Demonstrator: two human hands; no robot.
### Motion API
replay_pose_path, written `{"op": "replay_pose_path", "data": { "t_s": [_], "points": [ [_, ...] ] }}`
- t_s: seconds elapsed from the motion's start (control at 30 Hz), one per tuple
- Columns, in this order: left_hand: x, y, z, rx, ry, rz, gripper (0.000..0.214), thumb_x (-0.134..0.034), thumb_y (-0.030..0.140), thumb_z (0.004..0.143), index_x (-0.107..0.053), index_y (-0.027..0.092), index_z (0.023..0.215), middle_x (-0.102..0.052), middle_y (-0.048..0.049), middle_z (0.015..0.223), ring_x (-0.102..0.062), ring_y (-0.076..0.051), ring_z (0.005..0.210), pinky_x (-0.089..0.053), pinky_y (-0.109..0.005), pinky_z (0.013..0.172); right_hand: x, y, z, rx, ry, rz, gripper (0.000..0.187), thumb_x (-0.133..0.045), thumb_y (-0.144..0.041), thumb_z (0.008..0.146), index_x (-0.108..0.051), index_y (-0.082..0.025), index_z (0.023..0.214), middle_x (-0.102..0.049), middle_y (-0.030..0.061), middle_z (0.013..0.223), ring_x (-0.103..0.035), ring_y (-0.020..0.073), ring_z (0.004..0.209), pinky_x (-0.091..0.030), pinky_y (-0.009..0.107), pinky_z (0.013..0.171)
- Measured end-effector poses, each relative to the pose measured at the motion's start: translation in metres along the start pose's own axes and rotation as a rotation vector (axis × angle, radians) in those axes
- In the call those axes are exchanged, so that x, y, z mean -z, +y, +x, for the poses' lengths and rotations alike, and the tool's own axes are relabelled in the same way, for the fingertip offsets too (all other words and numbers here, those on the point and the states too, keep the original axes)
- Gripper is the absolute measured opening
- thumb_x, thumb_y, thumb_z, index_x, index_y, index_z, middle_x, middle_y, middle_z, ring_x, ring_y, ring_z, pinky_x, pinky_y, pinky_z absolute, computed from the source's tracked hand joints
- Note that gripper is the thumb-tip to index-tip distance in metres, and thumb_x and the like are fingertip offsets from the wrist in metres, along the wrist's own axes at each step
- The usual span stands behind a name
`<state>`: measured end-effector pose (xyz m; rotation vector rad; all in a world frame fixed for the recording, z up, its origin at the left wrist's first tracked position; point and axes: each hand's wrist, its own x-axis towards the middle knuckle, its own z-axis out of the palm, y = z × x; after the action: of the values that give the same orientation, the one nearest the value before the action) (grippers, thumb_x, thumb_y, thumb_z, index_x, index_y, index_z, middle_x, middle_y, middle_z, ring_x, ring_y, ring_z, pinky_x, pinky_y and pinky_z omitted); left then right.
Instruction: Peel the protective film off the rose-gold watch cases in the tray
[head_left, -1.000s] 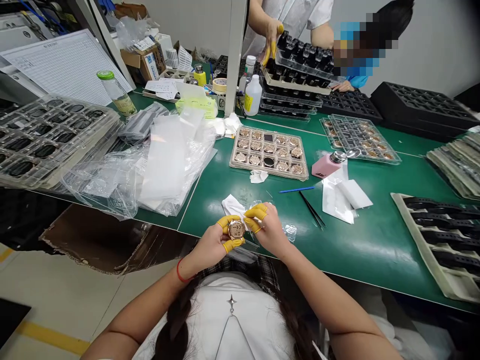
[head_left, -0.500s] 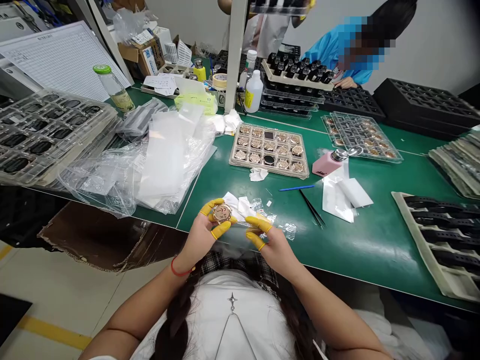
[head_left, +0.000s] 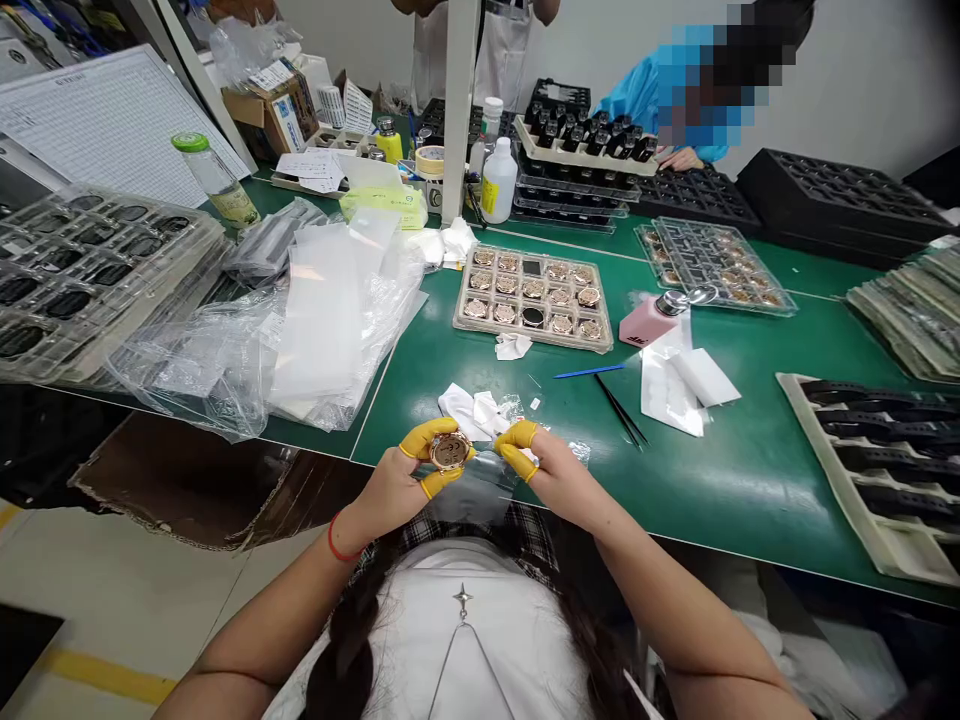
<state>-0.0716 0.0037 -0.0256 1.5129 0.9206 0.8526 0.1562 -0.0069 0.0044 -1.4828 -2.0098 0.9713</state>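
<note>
My left hand [head_left: 405, 476], with yellow finger cots, pinches a round rose-gold watch case [head_left: 450, 451] at the near edge of the green table. My right hand [head_left: 551, 472], also in yellow cots, is closed in a pinch on a thin clear plastic film [head_left: 480, 480] that stretches between the two hands. A white wipe [head_left: 471, 410] lies just beyond my fingers. Further off stands a beige tray [head_left: 465, 328] filled with several similar watch cases.
Black tweezers [head_left: 621, 408] and a blue stick [head_left: 592, 371] lie right of centre, by a pink dispenser bottle [head_left: 649, 322] and white sheets [head_left: 682, 385]. Clear bags [head_left: 315, 320] are heaped at left. Strap trays [head_left: 874, 450] sit at right. Other people work at the far side.
My hands first drew apart, the left lifting the watch case away; now they have come close again, lower toward me. The person opposite carried a black tray away.
</note>
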Motion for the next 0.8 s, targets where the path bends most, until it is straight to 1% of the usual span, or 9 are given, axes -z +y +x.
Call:
{"op": "replay_pose_path", "data": {
  "t_s": [0.07,0.13,0.23,0.3,0.4,0.47,0.53,0.63,0.8],
  "points": [
    [0.001,0.002,0.001,0.007,-0.03,0.056,0.045,-0.063,0.028,0.082,-0.049,0.02,0.124,-0.066,-0.0093,0.117,-0.064,-0.022,0.103,-0.05,-0.033,0.092,0.003,-0.004,0.001,0.032,-0.052,-0.072,0.014,-0.046,-0.023,0.088,-0.058,-0.021,0.081,-0.061,0.0043,0.086,-0.052,0.0184,0.083,-0.041,0.033,0.075],
    [0.0,0.004,0.003,0.055,-0.049,0.096,0.047,-0.063,0.029,0.081,-0.048,0.02,0.125,-0.067,-0.0086,0.115,-0.065,-0.021,0.101,-0.051,-0.032,0.09,0.003,-0.007,0.002,0.074,-0.072,-0.121,0.01,-0.05,-0.019,0.085,-0.057,-0.02,0.079,-0.061,0.0041,0.085,-0.052,0.0185,0.084,-0.041,0.034,0.076],
    [-0.002,0.006,0.007,0.163,-0.001,0.164,0.05,-0.064,0.028,0.079,-0.048,0.021,0.126,-0.07,-0.0062,0.107,-0.067,-0.022,0.094,-0.053,-0.033,0.085,0.003,-0.01,0.001,0.129,-0.033,-0.102,0.01,-0.051,-0.016,0.083,-0.057,-0.02,0.077,-0.061,0.0045,0.085,-0.052,0.0189,0.084,-0.039,0.036,0.08],
    [-0.004,0.005,0.009,0.219,0.044,0.146,0.05,-0.065,0.026,0.078,-0.048,0.021,0.125,-0.071,-0.0051,0.101,-0.068,-0.022,0.09,-0.054,-0.034,0.083,0.002,-0.011,0.001,0.1,0.035,0.039,0.01,-0.052,-0.019,0.083,-0.057,-0.02,0.075,-0.061,0.0042,0.086,-0.052,0.0185,0.086,-0.038,0.036,0.083],
    [-0.008,0.003,0.008,0.254,0.01,-0.013,0.052,-0.066,0.024,0.076,-0.046,0.021,0.124,-0.072,-0.0054,0.098,-0.069,-0.022,0.089,-0.053,-0.035,0.084,-0.003,-0.014,0.004,-0.071,0.105,0.391,0.011,-0.058,-0.026,0.08,-0.058,-0.02,0.071,-0.061,0.004,0.097,-0.053,0.0184,0.094,-0.038,0.035,0.086],
    [-0.011,0.004,0.005,0.256,-0.028,-0.1,0.052,-0.067,0.024,0.076,-0.046,0.021,0.124,-0.071,-0.0064,0.101,-0.069,-0.022,0.092,-0.052,-0.036,0.086,-0.008,-0.016,0.007,-0.2,0.081,0.623,0.013,-0.062,-0.031,0.076,-0.06,-0.02,0.069,-0.061,0.0034,0.1,-0.053,0.0186,0.096,-0.038,0.034,0.087],
    [-0.014,0.005,0.003,0.257,-0.043,-0.125,0.052,-0.068,0.024,0.076,-0.047,0.021,0.123,-0.071,-0.0073,0.103,-0.068,-0.023,0.093,-0.052,-0.036,0.086,-0.015,-0.018,0.01,-0.274,0.03,0.789,0.016,-0.065,-0.034,0.072,-0.06,-0.019,0.068,-0.061,0.0022,0.092,-0.054,0.0176,0.09,-0.039,0.033,0.083],
    [-0.017,0.007,0.001,0.263,-0.058,-0.125,0.052,-0.068,0.022,0.076,-0.047,0.02,0.124,-0.071,-0.0074,0.104,-0.068,-0.022,0.093,-0.053,-0.035,0.085,-0.02,-0.021,0.012,-0.286,-0.011,0.888,0.021,-0.068,-0.037,0.069,-0.059,-0.019,0.063,-0.058,0.0003,0.078,-0.051,0.0151,0.079,-0.039,0.03,0.077],
    [-0.019,0.008,0.0,0.273,-0.081,-0.144,0.054,-0.069,0.023,0.075,-0.048,0.019,0.124,-0.07,-0.0078,0.107,-0.068,-0.022,0.093,-0.053,-0.032,0.082,-0.022,-0.022,0.01,-0.281,-0.016,0.886,0.018,-0.068,-0.032,0.07,-0.057,-0.018,0.064,-0.053,-0.0009,0.075,-0.048,0.0134,0.074,-0.037,0.029,0.074]
  ]
}}
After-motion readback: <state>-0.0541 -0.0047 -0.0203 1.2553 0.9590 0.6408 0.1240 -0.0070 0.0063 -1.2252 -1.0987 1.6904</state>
